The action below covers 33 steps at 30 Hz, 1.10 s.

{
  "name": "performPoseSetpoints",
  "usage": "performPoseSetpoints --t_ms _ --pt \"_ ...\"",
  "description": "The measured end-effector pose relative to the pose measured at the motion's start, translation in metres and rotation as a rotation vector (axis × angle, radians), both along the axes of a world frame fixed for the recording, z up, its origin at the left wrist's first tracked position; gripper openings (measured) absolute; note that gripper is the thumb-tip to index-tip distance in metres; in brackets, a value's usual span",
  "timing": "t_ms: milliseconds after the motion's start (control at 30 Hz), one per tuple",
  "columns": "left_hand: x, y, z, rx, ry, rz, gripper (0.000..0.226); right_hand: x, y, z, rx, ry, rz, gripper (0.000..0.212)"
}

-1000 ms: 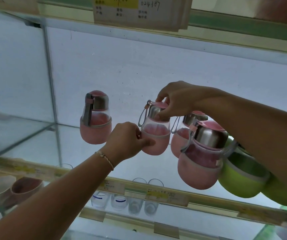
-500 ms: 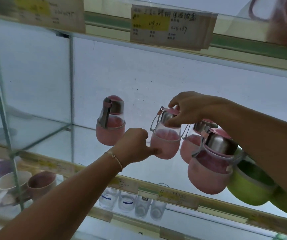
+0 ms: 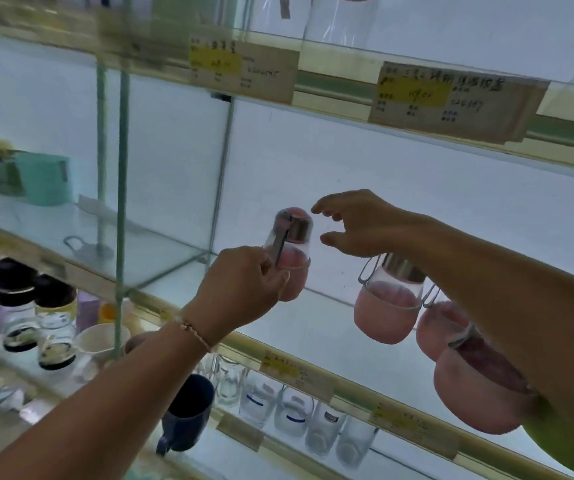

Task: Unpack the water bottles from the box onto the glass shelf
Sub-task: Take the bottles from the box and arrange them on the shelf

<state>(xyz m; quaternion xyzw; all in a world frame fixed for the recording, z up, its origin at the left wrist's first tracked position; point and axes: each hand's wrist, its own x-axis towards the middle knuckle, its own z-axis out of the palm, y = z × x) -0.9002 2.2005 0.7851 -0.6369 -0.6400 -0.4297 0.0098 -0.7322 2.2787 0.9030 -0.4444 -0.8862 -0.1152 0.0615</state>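
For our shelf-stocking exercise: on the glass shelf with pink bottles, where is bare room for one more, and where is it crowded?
Bare glass shelf lies between the leftmost bottle, in the left hand, and the next pink bottle, forward to the front rail. Right end: crowded with bunched bottles.

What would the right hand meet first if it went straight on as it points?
The right hand would probably meet the cap of the pink bottle that the left hand holds; depth is unclear.
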Motion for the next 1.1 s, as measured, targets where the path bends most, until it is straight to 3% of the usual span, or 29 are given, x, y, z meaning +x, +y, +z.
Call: performPoseSetpoints --t_ms 167,300,467,733,900,1100 --pt "-0.014 0.005 -0.013 -0.014 0.015 0.048 0.039 -0.028 0.008 -0.008 -0.05 0.02 0.05 0.063" --pt "-0.022 0.009 -0.019 -0.068 0.021 0.04 0.048 -0.037 0.014 -0.012 -0.111 0.147 0.057 0.053" --pt "-0.025 0.015 -0.02 -0.165 -0.018 0.0 0.053 -0.042 0.013 -0.009 -0.058 0.16 0.052 0.049" --pt "-0.031 0.035 -0.018 -0.294 -0.319 -0.073 0.085 -0.055 0.009 -0.014 0.024 0.164 0.0 0.053" --pt "-0.036 0.039 -0.027 -0.262 -0.384 -0.092 0.074 -0.06 0.008 -0.016 0.003 0.153 0.014 0.048" --pt "-0.034 0.041 -0.031 -0.168 -0.212 -0.055 0.072 -0.053 0.001 -0.007 -0.077 0.145 0.083 0.049"
